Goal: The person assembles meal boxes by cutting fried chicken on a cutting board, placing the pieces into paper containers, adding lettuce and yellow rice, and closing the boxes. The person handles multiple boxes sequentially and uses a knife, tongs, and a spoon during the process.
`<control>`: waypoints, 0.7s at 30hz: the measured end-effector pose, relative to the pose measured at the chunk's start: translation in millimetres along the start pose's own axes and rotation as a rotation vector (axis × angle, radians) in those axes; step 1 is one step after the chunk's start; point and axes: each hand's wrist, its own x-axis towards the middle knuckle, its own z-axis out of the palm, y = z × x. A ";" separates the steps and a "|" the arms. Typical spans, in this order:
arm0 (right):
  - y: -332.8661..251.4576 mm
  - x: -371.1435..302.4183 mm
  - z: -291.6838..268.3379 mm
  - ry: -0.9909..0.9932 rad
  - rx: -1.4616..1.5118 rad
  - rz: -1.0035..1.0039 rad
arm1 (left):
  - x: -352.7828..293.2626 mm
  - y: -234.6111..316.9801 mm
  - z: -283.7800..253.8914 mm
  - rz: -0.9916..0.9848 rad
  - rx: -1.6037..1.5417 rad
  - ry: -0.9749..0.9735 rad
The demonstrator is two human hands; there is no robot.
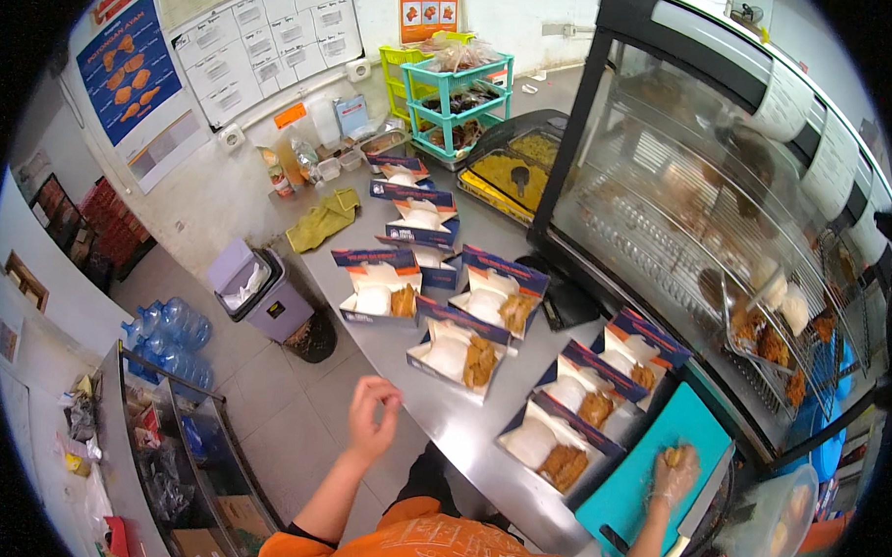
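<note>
My right hand (673,481), in a clear plastic glove, is over the teal cutting board (685,416) with its fingers closed around a small yellow-brown piece of food (672,455). Along the board's right edge lies a knife (706,496) with a pale handle. A black handle (612,538) shows at the board's near end. Bare and empty, my left hand (371,413) hangs off the counter's front edge, fingers loosely bent. Left of the board stand open boxes holding white wrapped portions and fried chicken, among them the nearest box (537,441).
More open boxes (424,214) continue along the steel counter (418,376). A glass display warmer (666,178) with fried chicken stands at right. Behind are a turquoise rack (457,97), a yellow-filled tray (514,168) and a green cloth (325,220). A lilac bin (268,297) is on the floor.
</note>
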 end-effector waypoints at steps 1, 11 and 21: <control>10.1 1.9 5.8 -0.034 0.004 0.109 | 20.9 -21.4 -7.8 -0.003 -0.004 0.014; -163.6 99.5 -75.7 -0.038 1.069 0.355 | 299.2 -261.6 -58.4 -0.526 -0.056 -1.063; -532.7 136.5 47.1 -1.520 1.383 0.248 | 287.6 -333.8 -0.8 -0.507 -0.567 -1.234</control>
